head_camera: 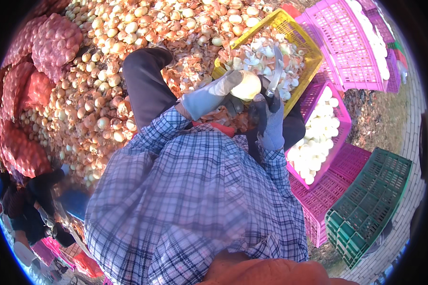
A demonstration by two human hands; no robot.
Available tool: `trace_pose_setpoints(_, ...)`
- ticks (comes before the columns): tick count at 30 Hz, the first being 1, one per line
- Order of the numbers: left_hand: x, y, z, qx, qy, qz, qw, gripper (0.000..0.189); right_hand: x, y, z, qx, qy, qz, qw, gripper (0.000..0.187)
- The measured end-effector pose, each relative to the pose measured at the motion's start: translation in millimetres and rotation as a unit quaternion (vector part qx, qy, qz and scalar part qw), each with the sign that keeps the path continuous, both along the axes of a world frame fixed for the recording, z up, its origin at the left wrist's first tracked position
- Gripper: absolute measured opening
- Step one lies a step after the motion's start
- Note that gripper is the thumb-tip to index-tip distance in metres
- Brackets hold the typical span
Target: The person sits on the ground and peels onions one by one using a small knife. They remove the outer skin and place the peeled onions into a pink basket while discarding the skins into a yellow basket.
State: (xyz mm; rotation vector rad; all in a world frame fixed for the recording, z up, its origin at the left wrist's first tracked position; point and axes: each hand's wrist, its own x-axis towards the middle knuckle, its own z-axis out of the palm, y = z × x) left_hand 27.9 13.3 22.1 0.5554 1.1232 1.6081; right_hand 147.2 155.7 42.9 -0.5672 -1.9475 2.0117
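Observation:
My left hand (212, 91), in a pale work glove with a grey palm, is closed around a large pale onion (249, 85). In my right hand (272, 115), also gloved, is a knife (278, 69) with a curved metal blade pointing up and away from me. The knife hand sits just right of the onion; whether its fingertips touch it, I cannot tell. Both hands are above the near end of a yellow plastic crate (308, 53), which holds onion skins and cut scraps (260, 53). Dry skins (214, 115) lie between my legs.
Unpeeled onions (100, 92) cover the ground left and ahead, beside red mesh sacks (57, 42). White peeled onions (319, 139) fill a pink crate (344, 121) at my right. Pink crates (342, 46) and green crates (371, 199) stand farther out. Another person (32, 199) is at lower left.

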Motion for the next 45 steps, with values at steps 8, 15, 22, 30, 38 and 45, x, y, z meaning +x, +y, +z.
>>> trace_pose_setpoints(8,7,1,-9,0.107,-0.17,0.097,0.975,0.073,-5,16,10,0.359,0.062,0.089,0.927,0.045)
trace_pose_setpoints(15,3,-5,3,0.04,-0.076,0.099,0.991,0.074,5,37,7,0.492,-0.027,0.187,0.85,0.042)
trace_pose_setpoints(22,4,-5,3,0.039,-0.112,0.072,0.99,0.069,5,40,12,0.519,-0.033,0.202,0.83,0.04)
trace_pose_setpoints(30,11,4,-1,0.034,-0.155,0.072,0.985,0.065,4,33,19,0.536,-0.064,0.196,0.819,0.029)
trace_pose_setpoints(38,-4,-7,-1,0.109,-0.197,-0.062,0.972,0.064,21,94,-75,0.271,-0.19,0.031,0.943,0.027)
trace_pose_setpoints(45,2,5,-11,0.069,-0.141,0.123,0.98,0.068,21,28,-8,0.02,-0.151,0.112,0.982,0.034)
